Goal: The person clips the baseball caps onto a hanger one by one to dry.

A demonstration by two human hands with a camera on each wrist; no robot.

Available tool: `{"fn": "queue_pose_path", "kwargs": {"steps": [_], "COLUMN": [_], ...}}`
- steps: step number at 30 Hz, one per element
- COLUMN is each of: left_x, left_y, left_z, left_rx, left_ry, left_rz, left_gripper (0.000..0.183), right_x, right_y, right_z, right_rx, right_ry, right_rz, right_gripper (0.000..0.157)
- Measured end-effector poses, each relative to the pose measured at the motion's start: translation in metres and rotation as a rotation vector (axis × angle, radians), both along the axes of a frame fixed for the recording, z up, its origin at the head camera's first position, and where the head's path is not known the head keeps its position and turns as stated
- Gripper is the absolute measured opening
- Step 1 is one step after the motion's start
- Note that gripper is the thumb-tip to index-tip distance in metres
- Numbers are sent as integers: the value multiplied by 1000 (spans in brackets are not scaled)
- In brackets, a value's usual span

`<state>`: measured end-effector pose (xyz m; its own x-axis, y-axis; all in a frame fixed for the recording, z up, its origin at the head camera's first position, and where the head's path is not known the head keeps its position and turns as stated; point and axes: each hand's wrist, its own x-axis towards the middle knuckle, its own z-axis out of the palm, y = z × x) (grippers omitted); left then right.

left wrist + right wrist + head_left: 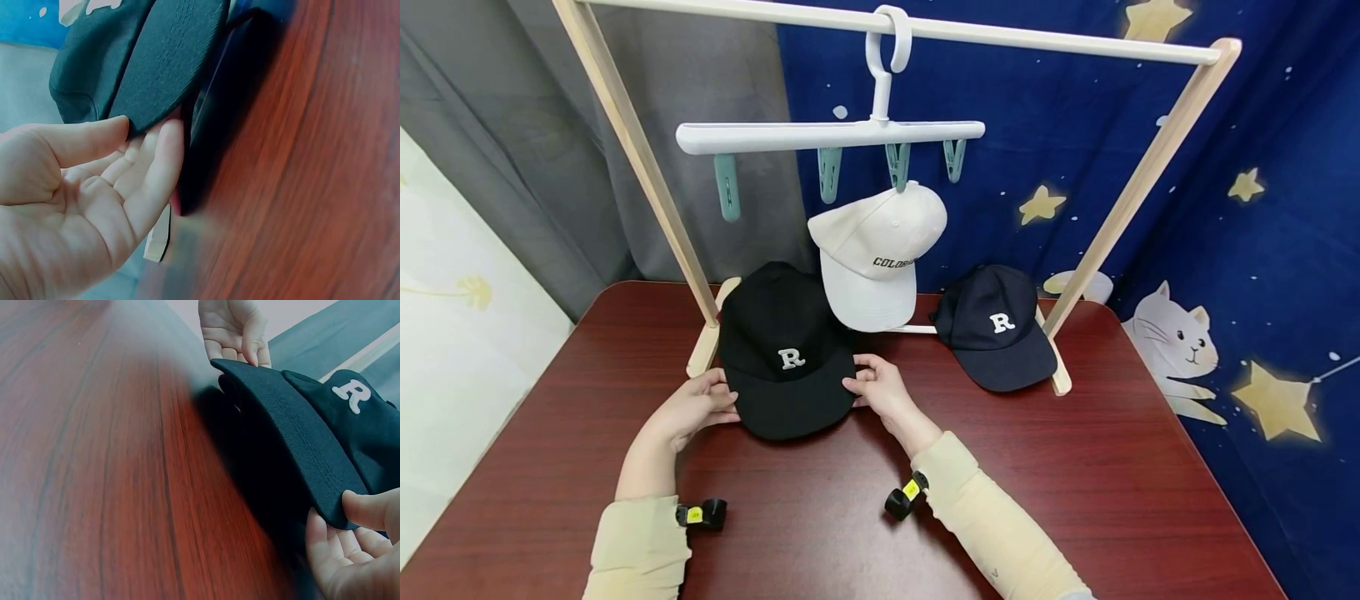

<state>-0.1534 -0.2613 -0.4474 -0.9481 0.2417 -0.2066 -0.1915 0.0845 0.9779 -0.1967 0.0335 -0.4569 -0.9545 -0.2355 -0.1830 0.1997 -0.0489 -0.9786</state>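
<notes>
A black baseball cap with a white letter R sits at the table's left, its brim toward me. My left hand pinches the left edge of the brim, thumb on top and fingers beneath, as the left wrist view shows on the cap. At the opposite edge, my right hand holds the brim between thumb and fingers; the right wrist view shows the brim raised over its shadow. Behind it a white cap hangs from a green clip on a white hanger.
A navy cap with an R lies on the right by the rack's foot. The wooden rack spans the table, its top bar carrying the hanger. Other green clips dangle from the hanger. Curtains stand behind.
</notes>
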Motion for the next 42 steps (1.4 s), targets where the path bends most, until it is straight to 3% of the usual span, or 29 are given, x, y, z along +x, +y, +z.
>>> {"fn": "queue_pose_path", "kwargs": {"steps": [6, 12, 17, 27, 35, 42], "left_x": [3, 5, 4, 7, 4, 1], "left_y": [-7, -12, -15, -18, -21, -18], "left_z": [2, 1, 1, 7, 6, 10], "left_rx": [-9, -19, -15, -8, -16, -36], "left_ry": [-14, -11, -3, 52, 132, 158], "left_rz": [-19, -22, -28, -26, -39, 0], "left_gripper": [18, 11, 15, 20, 13, 15], "right_x": [1, 2, 2, 5, 3, 3], "right_y": [-3, -6, -7, -8, -7, -8], "right_z": [3, 7, 10, 18, 24, 28], "right_rx": [-4, -6, 11, 6, 7, -18], "right_ry": [26, 32, 45, 51, 46, 70], "right_rz": [3, -2, 7, 7, 4, 3], "right_gripper": [39, 38, 36, 32, 32, 30]}}
